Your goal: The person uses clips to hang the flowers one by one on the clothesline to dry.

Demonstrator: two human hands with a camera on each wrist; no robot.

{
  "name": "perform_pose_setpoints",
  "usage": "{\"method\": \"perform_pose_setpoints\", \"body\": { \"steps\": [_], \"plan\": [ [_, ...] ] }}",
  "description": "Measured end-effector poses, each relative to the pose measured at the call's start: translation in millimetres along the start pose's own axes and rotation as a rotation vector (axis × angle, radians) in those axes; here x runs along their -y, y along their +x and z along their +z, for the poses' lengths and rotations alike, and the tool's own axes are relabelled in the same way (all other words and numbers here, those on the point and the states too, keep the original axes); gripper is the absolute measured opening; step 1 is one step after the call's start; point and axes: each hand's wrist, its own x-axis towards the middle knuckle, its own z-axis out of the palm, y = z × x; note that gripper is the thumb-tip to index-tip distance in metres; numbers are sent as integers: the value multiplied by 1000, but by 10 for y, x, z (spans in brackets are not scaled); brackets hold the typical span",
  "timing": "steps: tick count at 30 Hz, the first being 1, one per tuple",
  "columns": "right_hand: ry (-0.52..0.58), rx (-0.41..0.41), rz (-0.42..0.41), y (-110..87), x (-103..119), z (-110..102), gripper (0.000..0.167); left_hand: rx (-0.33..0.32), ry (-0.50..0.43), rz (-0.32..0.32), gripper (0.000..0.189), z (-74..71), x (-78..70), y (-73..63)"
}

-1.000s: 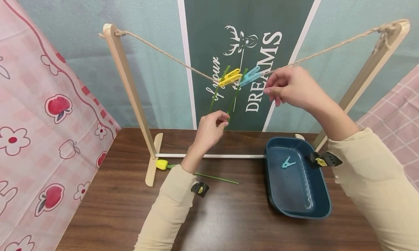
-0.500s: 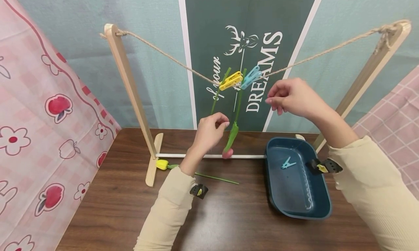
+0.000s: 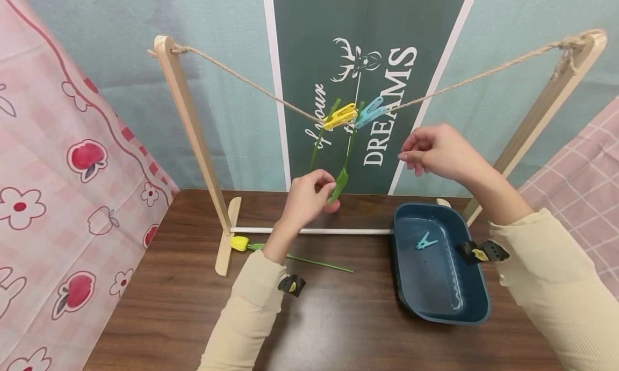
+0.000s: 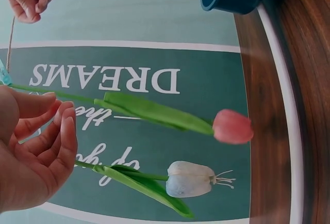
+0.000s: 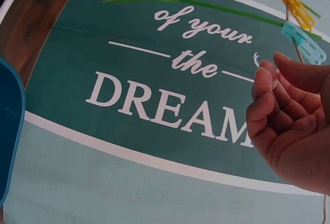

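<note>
A pink tulip (image 4: pixel 233 126) hangs head down by its stem from a light blue clothespin (image 3: pixel 371 113) on the rope. Beside it, a whitish tulip (image 4: pixel 190 179) hangs from a yellow clothespin (image 3: pixel 340 116); my left hand hides its head in the head view. My left hand (image 3: pixel 308 198) is raised next to the two stems, fingers loosely curled, holding nothing. To the right of the light blue clothespin and below the rope, my right hand (image 3: pixel 440 151) hovers with loosely bent fingers and nothing in them.
The rope (image 3: pixel 251 83) sags between two wooden posts (image 3: pixel 191 129) joined low down by a white rod (image 3: pixel 348 231). A yellow tulip (image 3: pixel 239 243) lies on the wooden table (image 3: pixel 338 317). At right, a dark blue basin (image 3: pixel 435 285) holds another light blue clothespin (image 3: pixel 425 242).
My right hand has moved down and away from the light blue clothespin. The pink tulip came free of my left hand, hung lower, then swung left toward that hand.
</note>
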Motion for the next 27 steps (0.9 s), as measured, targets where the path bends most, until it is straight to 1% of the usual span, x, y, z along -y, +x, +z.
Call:
{"method": "perform_pose_setpoints", "body": {
  "steps": [2,6,10,20,27],
  "plan": [
    [6,-6,12,-8,-29,4,12,-12,25,11,6,-1,12,-3],
    [20,-14,37,-21,-92,9,12,-18,31,7,6,-9,29,-14],
    [17,-6,51,-35,-154,11,12,-12,30,2,7,-25,36,-28],
    [-6,29,79,-88,-294,2,13,-27,38,27,8,-40,79,-37],
    [-5,49,86,-105,-378,14,12,-15,7,-22,10,-57,96,-50]
  ]
}}
